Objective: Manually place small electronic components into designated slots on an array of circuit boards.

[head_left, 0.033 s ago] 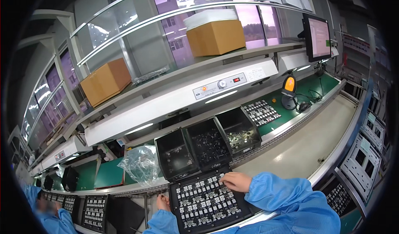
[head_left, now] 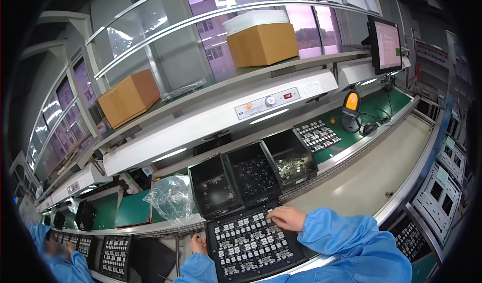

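A black tray (head_left: 213, 243) filled with rows of small white-and-dark electronic parts lies in front of me, tilted in the picture. My right hand (head_left: 288, 218) reaches over its upper right edge. Its fingers are bent together, with the tips at the parts of the top row; anything between them is too small to see. Just off the tray's left edge is my left hand (head_left: 199, 244), fingers curled into a pinch. What it holds, if anything, cannot be made out. Three black bins (head_left: 215, 186) stand right behind the tray, with small loose parts inside, some shiny and gold-coloured.
A crumpled clear plastic bag (head_left: 169, 197) lies left of the bins. Another filled tray (head_left: 318, 135) and an orange-and-black scanner on a stand (head_left: 351, 111) are on the green mat. Cardboard boxes (head_left: 263, 44) sit on the shelf. A co-worker's blue sleeve (head_left: 75, 269) shows at lower left.
The whole view has shifted very slightly. Both hands stay at the same places by the tray, with no clear change in their grip.
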The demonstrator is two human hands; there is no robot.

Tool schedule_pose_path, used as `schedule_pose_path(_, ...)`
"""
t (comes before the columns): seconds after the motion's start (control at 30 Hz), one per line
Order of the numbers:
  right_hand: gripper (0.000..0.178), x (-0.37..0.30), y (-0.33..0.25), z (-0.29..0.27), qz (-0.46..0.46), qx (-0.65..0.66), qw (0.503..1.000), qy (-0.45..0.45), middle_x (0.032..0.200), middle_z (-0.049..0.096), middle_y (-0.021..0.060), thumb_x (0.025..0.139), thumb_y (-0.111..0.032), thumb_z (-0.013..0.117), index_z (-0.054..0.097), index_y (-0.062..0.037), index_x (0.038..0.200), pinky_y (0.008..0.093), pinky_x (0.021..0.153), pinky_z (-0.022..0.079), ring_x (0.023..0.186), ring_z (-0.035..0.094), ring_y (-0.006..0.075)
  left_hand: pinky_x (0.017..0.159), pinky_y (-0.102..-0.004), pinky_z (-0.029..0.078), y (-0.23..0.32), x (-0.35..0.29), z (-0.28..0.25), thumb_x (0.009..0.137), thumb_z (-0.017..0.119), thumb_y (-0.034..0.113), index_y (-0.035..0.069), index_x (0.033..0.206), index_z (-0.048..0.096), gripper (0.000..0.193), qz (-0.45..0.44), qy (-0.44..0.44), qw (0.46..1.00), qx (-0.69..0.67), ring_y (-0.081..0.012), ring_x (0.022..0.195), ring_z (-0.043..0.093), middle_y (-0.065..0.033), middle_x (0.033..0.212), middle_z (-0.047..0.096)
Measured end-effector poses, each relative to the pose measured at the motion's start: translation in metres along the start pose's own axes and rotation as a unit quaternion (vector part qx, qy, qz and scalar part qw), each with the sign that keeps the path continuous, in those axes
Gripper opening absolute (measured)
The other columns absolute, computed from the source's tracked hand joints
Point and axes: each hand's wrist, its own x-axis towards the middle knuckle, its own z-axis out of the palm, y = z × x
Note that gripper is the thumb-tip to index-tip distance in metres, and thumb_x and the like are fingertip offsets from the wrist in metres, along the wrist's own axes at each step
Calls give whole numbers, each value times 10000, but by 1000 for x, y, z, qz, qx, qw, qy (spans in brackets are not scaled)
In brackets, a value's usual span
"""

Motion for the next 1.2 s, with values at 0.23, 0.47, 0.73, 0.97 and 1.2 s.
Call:
schedule_pose_path(0.23,213,26,14,-39,124,-10,975,184,927,630,149,785,-10,554,617,-27,987,380,783,502,860,619,318,562,-234,373,-16,-31,11,926,488,269,146,811,489,169,33,34,999,-12,-101,649,486,19,702,461)
schedule_pose_path(0.47,173,58,122,-76,163,-149,961,163,817,581,188,836,-28,533,540,-12,1008,355,684,471,735,581,309,609,-245,310,2,-52,49,985,458,241,112,897,471,156,86,-149,984,40,-95,666,382,12,743,392)
schedule_pose_path(0.73,260,98,197,-28,169,-100,969,-150,968,654,217,811,-69,577,637,-59,1064,430,784,496,922,621,393,756,-244,365,9,-48,59,992,438,198,60,1030,494,154,35,-291,944,149,-104,820,432,-23,927,497)
schedule_pose_path(0.97,153,84,154,-43,237,-257,935,-66,819,677,165,783,-13,625,654,-3,933,386,735,521,799,669,297,766,-234,430,47,-98,137,864,587,-18,22,1013,560,156,78,-368,884,278,-96,857,518,-24,951,567)
schedule_pose_path(1.2,142,61,119,-55,236,-79,964,98,788,668,157,752,22,611,663,-27,874,338,673,517,747,665,288,667,-292,505,7,-110,182,740,695,-35,25,964,672,233,137,-473,788,369,-167,733,624,-92,887,674)
